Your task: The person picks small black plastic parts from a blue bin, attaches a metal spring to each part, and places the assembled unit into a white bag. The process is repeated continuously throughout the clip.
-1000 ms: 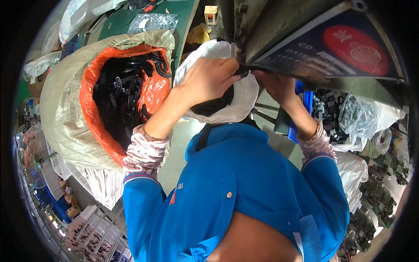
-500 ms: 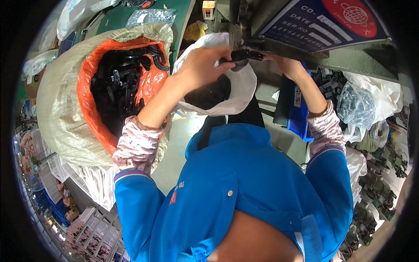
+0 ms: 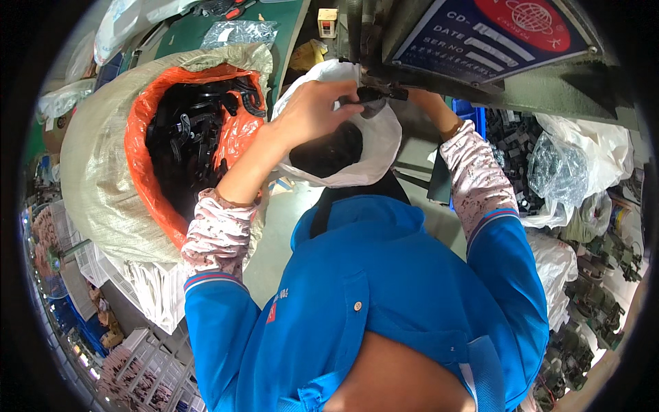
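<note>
My left hand (image 3: 314, 112) pinches a black, curved plastic part (image 3: 374, 96) between thumb and fingers, under the machine's head. My right hand (image 3: 427, 104) is by the right end of that part; its fingertips are hidden by the dark machine (image 3: 535, 96), so whether they grip anything does not show. Below the part stands a white sack (image 3: 379, 147) with its mouth open and dark pieces inside. To the left, a large woven sack (image 3: 93, 158) with an orange liner (image 3: 139, 137) holds many black plastic parts (image 3: 189, 130).
A blue bin (image 3: 469, 113) is right of my right forearm, beside a heap of small dark parts (image 3: 511, 141) and clear plastic bags (image 3: 557, 165). A green table (image 3: 185, 38) lies at the far left. A small yellowish box (image 3: 327, 23) sits behind the white sack.
My right hand and forearm have moved inward to the left, further under the machine. My left hand stays nearly in place with the black part. The view has shifted slightly.
</note>
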`<state>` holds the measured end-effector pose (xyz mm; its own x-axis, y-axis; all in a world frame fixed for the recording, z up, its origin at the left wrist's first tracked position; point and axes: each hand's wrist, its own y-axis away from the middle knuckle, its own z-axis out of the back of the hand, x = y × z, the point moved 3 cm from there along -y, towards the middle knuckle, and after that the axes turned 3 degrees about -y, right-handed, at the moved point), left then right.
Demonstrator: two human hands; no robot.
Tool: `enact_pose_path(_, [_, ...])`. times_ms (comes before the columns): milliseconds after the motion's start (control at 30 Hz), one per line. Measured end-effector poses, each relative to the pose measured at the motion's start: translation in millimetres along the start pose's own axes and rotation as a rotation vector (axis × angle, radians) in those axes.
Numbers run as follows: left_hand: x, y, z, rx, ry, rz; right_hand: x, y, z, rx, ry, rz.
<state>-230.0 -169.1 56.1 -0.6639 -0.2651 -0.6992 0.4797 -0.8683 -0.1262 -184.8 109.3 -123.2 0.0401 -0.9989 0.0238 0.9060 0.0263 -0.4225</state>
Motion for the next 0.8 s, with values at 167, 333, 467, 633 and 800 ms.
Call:
enact_pose_path(167, [-1.9, 0.8, -10.1, -0.173, 0.006, -0.125, -38.3, 18.9, -45.6, 0.111, 0.082, -0.088])
enact_pose_path(333, [4.3, 56.3, -23.0, -0.384, -0.249, -0.138, -66.5, 20.7, -74.6, 0.203, 0.158, -0.101])
enact_pose_path(467, [58.6, 131.6, -27.1, -0.413, -0.153, 0.175, -34.7, -4.6, -24.2, 0.232, -0.009, -0.281])
enact_pose_path(633, [113.9, 212.6, 9.7, -0.066, -0.47, 0.632, -56.4, 7.6, -33.0, 0.124, 0.129, -0.104])
enact_pose_path(800, [161.8, 232.1, -7.5, 0.168, -0.623, 0.409, -76.2, 16.9, -47.1, 0.151, -0.611, -0.537])
